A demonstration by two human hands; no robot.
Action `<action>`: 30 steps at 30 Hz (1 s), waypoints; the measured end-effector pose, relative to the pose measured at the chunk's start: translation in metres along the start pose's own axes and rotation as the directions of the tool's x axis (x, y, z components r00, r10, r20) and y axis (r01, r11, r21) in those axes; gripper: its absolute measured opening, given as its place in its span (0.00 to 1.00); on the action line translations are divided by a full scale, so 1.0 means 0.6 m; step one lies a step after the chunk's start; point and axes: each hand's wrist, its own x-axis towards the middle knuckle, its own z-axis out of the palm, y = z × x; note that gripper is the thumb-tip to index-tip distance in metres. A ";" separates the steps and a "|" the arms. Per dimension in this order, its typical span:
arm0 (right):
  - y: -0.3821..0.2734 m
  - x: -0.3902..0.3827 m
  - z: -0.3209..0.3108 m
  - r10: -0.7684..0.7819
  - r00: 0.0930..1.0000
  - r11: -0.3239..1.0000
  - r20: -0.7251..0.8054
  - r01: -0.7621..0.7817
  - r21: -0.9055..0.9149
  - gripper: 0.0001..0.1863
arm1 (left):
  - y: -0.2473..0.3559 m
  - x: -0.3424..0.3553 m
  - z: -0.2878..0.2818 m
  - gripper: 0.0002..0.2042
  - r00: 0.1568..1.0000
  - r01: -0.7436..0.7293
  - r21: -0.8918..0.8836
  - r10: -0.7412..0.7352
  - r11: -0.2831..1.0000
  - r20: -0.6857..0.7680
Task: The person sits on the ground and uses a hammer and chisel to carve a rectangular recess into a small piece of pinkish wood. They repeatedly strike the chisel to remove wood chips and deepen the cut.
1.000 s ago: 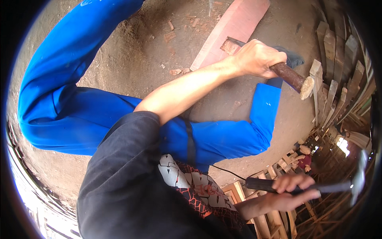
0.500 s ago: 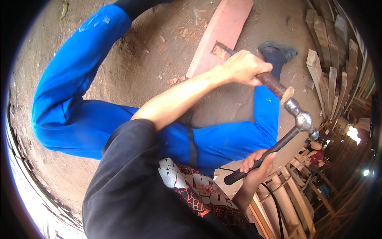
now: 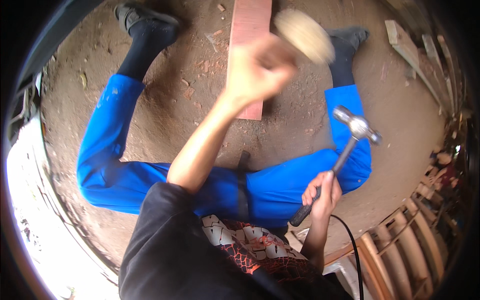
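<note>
My left hand (image 3: 260, 70), smeared by motion, grips a chisel by its handle over the pink wooden plank (image 3: 250, 17); the handle's pale flattened end (image 3: 305, 36) faces up toward me, and the blade is hidden. My right hand (image 3: 322, 192) is closed round the black grip of a hammer (image 3: 357, 127), whose shiny steel head is raised beside my right leg, apart from the chisel. The plank lies on the dirt floor between my feet, with wood chips (image 3: 202, 65) beside it. My hand covers part of the plank.
My legs in blue trousers (image 3: 110, 135) are spread either side of the plank. Boards (image 3: 415, 55) lie at the upper right; stacked timber (image 3: 400, 240) is at the lower right, with a black cord (image 3: 355, 255) near it. Another person (image 3: 445, 170) is at the far right.
My view has turned, bringing the plank upright. My left hand has moved up and left with the chisel. The hammer head, near the handle's end half a second ago, is now separated from it.
</note>
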 end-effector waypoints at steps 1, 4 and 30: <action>0.014 0.013 0.004 0.039 0.999 0.998 0.018 -0.038 -0.055 0.17 | 0.003 0.012 -0.025 0.05 0.988 0.100 -0.041 -0.104 0.994 -0.115; 0.039 0.046 0.025 0.183 0.981 0.977 0.066 -0.174 -0.127 0.15 | 0.000 0.038 -0.097 0.02 0.945 0.111 -0.431 -0.229 0.896 -0.233; 0.111 0.115 -0.030 0.336 0.941 0.933 0.033 -0.338 0.128 0.13 | -0.078 -0.072 0.043 0.53 0.812 0.322 0.840 -0.584 0.437 -0.008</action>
